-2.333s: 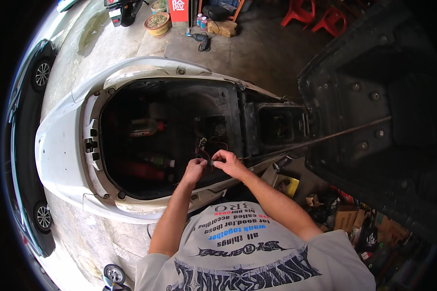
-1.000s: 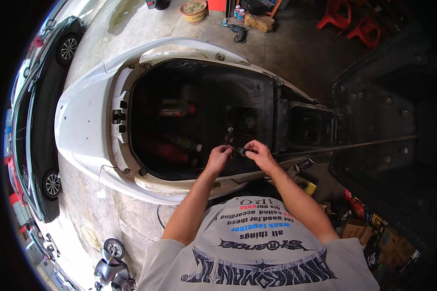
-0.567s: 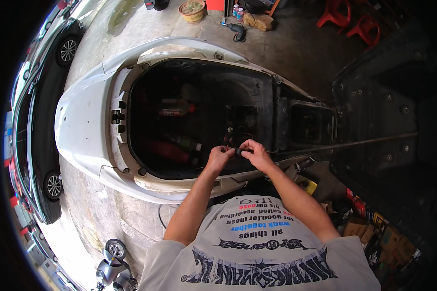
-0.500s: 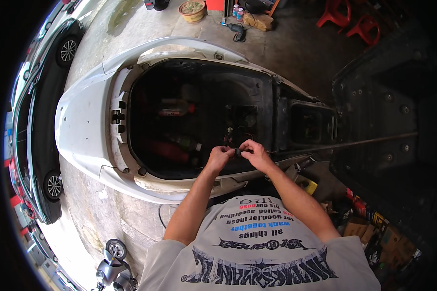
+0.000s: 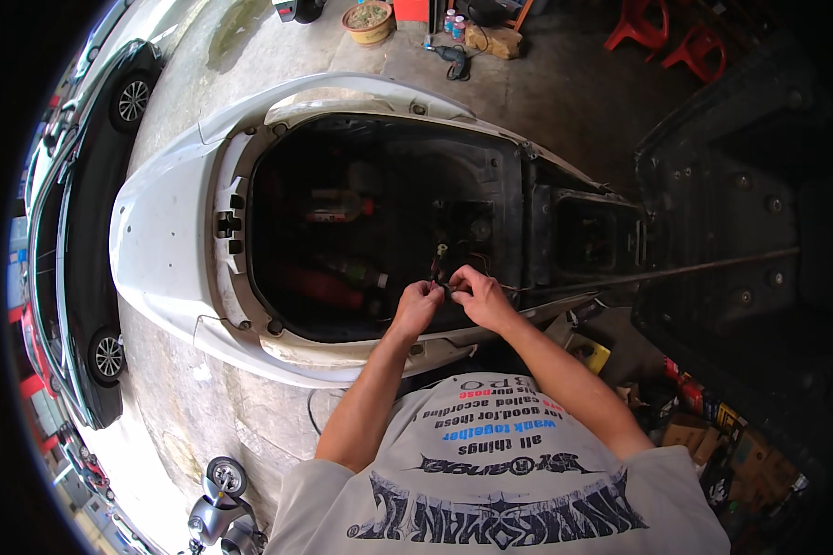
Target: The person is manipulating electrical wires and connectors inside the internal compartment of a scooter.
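My left hand point(image 5: 419, 305) and my right hand point(image 5: 480, 294) meet over the near side of a scooter's open under-seat storage box point(image 5: 407, 148). Both are closed, the fingertips pinching a thin dark wire point(image 5: 447, 287); its fine detail is too small to make out. Just beyond them, a small pale connector point(image 5: 442, 250) and loose thin wires come up beside a square opening point(image 5: 477, 219) in the box floor. A clear bottle with a red cap point(image 5: 335, 205) lies deeper in the box. Closer to my left hand are a greenish bottle point(image 5: 356, 270) and a dark red object point(image 5: 315, 285).
White scooter bodywork point(image 5: 157, 222) surrounds the box. The raised black seat point(image 5: 713, 222) stands at right. Beyond are a drill point(image 5: 453, 61), a potted plant point(image 5: 368, 20) and red chairs point(image 5: 639, 28). Boxes point(image 5: 685, 433) clutter the lower right; a dark car point(image 5: 88, 250) is at left.
My fingertips have shifted slightly, and the right hand has moved a little left and turned. The small dark piece between them shows less. The view has drifted slightly.
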Available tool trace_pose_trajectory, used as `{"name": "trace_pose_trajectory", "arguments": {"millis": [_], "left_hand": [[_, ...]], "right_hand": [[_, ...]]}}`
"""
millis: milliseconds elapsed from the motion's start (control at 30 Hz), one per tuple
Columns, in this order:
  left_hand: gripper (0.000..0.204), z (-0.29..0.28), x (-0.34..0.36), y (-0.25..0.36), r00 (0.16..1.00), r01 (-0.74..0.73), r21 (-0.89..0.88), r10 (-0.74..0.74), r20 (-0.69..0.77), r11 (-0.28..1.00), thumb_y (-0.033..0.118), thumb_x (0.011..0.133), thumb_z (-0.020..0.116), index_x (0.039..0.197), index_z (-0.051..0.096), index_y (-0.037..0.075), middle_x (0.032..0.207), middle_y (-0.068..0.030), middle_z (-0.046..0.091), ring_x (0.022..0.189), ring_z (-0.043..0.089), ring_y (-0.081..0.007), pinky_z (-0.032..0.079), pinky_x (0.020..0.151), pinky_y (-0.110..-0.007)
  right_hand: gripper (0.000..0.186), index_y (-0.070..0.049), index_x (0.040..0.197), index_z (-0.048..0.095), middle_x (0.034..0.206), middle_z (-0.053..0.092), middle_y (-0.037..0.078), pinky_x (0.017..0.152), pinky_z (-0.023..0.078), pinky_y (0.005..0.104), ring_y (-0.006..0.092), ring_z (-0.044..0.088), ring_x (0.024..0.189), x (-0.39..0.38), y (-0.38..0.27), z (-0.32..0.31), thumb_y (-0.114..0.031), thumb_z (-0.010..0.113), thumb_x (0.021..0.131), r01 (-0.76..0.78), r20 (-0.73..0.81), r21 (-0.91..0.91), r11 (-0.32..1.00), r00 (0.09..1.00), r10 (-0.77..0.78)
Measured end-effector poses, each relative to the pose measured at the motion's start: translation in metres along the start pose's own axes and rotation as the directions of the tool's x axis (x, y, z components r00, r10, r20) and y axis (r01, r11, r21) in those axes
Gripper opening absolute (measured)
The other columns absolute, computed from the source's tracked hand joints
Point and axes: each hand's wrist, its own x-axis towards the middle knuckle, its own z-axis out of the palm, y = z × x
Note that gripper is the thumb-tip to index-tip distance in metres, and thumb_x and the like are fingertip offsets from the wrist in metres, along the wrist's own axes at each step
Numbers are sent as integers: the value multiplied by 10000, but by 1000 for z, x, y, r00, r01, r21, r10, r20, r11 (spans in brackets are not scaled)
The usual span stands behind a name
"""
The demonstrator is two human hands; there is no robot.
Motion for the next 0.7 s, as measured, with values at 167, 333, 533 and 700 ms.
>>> {"name": "trace_pose_trajectory", "arguments": {"millis": [167,333,533,700], "left_hand": [[228,5,7,-5,999,-9,113,13,-33,994,217,850,581,801,624,-1,681,10,565,622,462,-59,364,548,-249],[245,4,9,-9,1000,4,171,0,-24,985,228,846,588,785,622,-7,680,-4,575,629,467,-65,374,557,-260],[260,-3,14,-13,999,34,85,-31,-36,996,238,854,551,855,677,10,756,-128,662,719,628,-209,469,684,-339],[238,-9,11,-7,996,15,460,26,-83,888,182,855,579,969,668,-6,855,-148,686,802,658,-209,491,722,-313]], "right_hand": [[242,-72,997,580,859,667,135,772,476,400,299,642,845,10,6,5,-88,624,760,71,-14,-251,965,997,-77],[242,-105,1006,636,920,669,124,802,478,413,306,631,908,19,13,6,-180,610,776,14,87,-400,916,996,22],[238,-119,977,654,914,674,110,812,465,426,315,620,931,21,29,-3,-238,622,773,-77,146,-324,943,981,130],[186,-45,926,633,703,634,84,627,470,317,184,615,659,35,36,8,-185,591,811,-114,199,-66,991,972,125]]}}
